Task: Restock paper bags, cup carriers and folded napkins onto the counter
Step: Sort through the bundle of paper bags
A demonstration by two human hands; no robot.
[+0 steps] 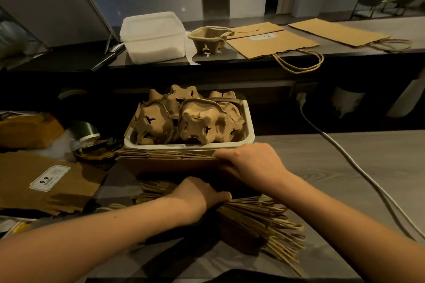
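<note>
A thick stack of flat brown paper bags stands on edge on the grey worktop, in front of a white tray full of pulp cup carriers. My right hand grips the stack's top right edge. My left hand grips the bags lower down, where their twine handles fan out toward me. On the raised dark counter behind lie one cup carrier and two flat paper bags with handles hanging over the edge.
A translucent white lidded box sits on the counter left of the cup carrier. A labelled brown bag and a tape roll lie at the left of the worktop. A white cable runs across the right.
</note>
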